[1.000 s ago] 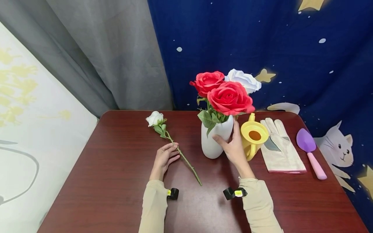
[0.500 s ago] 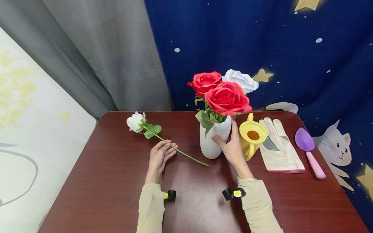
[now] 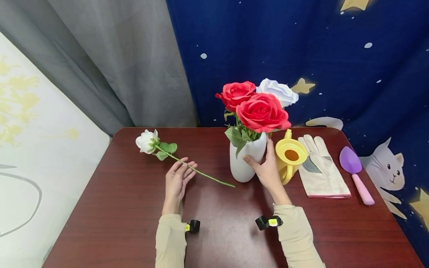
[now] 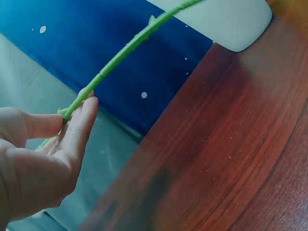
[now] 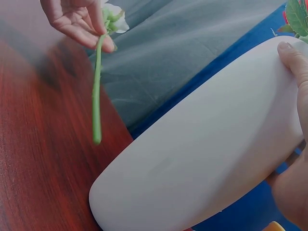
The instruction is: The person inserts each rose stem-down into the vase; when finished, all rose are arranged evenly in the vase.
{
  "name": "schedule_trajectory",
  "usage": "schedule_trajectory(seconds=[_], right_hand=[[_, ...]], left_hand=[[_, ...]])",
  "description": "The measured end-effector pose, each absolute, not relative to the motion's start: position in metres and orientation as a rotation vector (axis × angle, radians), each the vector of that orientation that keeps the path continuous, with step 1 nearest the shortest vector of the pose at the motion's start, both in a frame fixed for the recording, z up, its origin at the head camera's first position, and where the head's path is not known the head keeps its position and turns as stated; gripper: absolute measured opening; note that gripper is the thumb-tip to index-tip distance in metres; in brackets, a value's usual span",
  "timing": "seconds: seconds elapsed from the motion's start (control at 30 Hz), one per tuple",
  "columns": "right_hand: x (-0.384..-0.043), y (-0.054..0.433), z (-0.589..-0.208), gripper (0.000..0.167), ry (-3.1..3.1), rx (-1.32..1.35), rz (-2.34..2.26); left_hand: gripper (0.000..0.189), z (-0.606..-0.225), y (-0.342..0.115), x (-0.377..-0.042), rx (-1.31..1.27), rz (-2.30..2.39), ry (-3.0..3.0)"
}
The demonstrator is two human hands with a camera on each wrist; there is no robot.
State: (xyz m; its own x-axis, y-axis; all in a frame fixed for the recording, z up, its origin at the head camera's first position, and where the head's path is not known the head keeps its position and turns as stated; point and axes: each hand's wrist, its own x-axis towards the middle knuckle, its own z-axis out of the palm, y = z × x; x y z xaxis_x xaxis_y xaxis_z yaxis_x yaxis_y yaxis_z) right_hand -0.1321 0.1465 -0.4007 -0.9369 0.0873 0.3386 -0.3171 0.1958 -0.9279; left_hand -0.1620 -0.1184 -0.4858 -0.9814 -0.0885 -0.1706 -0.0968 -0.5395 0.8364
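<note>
Between thumb and fingers my left hand (image 3: 175, 181) pinches the green stem of a white rose (image 3: 146, 142). Its bloom points to the far left, and the stem's bare end reaches right toward the vase. In the left wrist view the stem (image 4: 120, 55) slants up from the pinch, clear of the table. My right hand (image 3: 269, 172) grips the right side of a white vase (image 3: 244, 163), thumb across its front. Standing in the vase are two red roses (image 3: 263, 111) and a bluish-white rose (image 3: 278, 92) with green leaves.
Close right of the vase stands a yellow watering can (image 3: 291, 152). Beyond it lie folded work gloves (image 3: 325, 171) and a purple trowel (image 3: 350, 160) with a pink handle, on the dark red wooden table (image 3: 117, 208). Curtains hang behind the table's back edge.
My left hand has shifted left and slightly nearer, and turned the white rose so its bloom swings left and its stem lies flatter across the view. The right hand stays on the vase.
</note>
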Motion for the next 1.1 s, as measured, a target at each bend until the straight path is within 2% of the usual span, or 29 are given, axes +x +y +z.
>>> schedule_trajectory(seconds=[0.2, 0.53, 1.1], right_hand=[[-0.132, 0.147, -0.401, 0.082, -2.179, 0.187, 1.788], [-0.133, 0.147, -0.403, 0.085, -2.162, 0.207, 1.797], [-0.133, 0.147, -0.403, 0.086, -2.155, 0.214, 1.793]], left_hand=[[0.024, -0.478, -0.119, -0.155, -0.364, 2.807, 1.567], [0.01, -0.453, -0.128, -0.14, -0.304, 2.907, 1.581], [0.01, -0.388, -0.119, -0.116, 0.218, 3.154, 1.198]])
